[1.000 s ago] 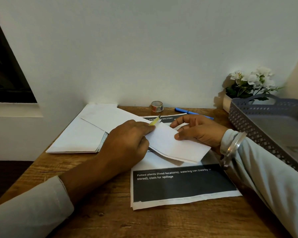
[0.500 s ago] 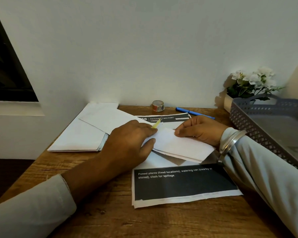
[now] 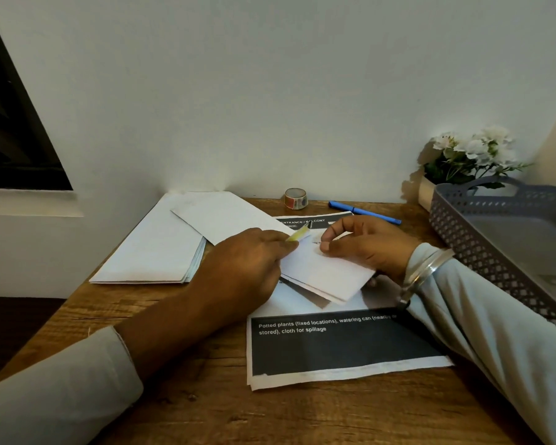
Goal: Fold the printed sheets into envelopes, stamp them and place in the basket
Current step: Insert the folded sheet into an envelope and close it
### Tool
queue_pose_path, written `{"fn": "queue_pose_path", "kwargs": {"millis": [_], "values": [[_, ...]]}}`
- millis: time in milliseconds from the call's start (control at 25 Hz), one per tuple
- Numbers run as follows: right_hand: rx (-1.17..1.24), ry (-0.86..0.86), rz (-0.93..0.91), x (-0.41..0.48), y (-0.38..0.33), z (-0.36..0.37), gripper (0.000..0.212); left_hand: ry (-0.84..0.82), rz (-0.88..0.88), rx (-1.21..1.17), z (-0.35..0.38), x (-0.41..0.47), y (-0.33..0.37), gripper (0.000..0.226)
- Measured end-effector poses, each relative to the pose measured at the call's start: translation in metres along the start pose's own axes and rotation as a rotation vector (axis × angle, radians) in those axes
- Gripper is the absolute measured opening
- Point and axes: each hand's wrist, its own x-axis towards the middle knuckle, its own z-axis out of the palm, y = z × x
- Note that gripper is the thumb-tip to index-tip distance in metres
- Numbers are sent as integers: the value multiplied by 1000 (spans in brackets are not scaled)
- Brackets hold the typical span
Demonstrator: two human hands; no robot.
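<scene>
A folded white sheet (image 3: 326, 276) lies on the stack of printed sheets (image 3: 341, 348) in the middle of the wooden desk. My left hand (image 3: 238, 271) pinches its left end together with a thin yellow strip (image 3: 297, 234) that sticks out past my fingers. My right hand (image 3: 366, 245) holds the sheet's upper right part, fingertips curled onto the paper. A grey perforated basket (image 3: 482, 248) stands at the right edge. A pile of white envelopes (image 3: 154, 252) lies at the left, with one envelope (image 3: 228, 220) angled across its top.
A small roll of patterned tape (image 3: 296, 198) and a blue pen (image 3: 363, 211) lie by the wall behind the papers. A pot of white flowers (image 3: 469, 155) stands in the back right corner behind the basket. A dark window opening is at the far left.
My right hand has lifted its fingers from flat on the sheet to a curled pinch at its upper edge. The folded sheet has shifted slightly; my left hand keeps its hold.
</scene>
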Motion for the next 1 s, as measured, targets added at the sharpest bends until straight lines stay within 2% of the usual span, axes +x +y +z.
{"fn": "queue_pose_path", "kwargs": {"millis": [80, 160, 280, 440, 640, 800, 1000], "values": [[86, -120, 51, -5, 0, -9, 20, -4, -39, -11, 0, 1, -3, 43], [124, -145, 65, -5, 3, -13, 21, 19, -49, -26, -2, -2, -2, 40], [181, -70, 71, -1, 5, -6, 20, 94, 31, -19, 3, -6, -2, 39], [336, 17, 58, 4, 6, 12, 18, 112, 148, 22, 6, -5, 1, 39], [455, 36, 43, 0, 0, 8, 27, 152, 78, 12, 6, -6, -6, 41], [436, -17, 6, -3, -1, 0, 23, 169, 56, -1, 6, -5, -8, 42], [475, 38, -6, -2, 0, 18, 29, 184, 142, -41, 4, -7, 7, 41]]}}
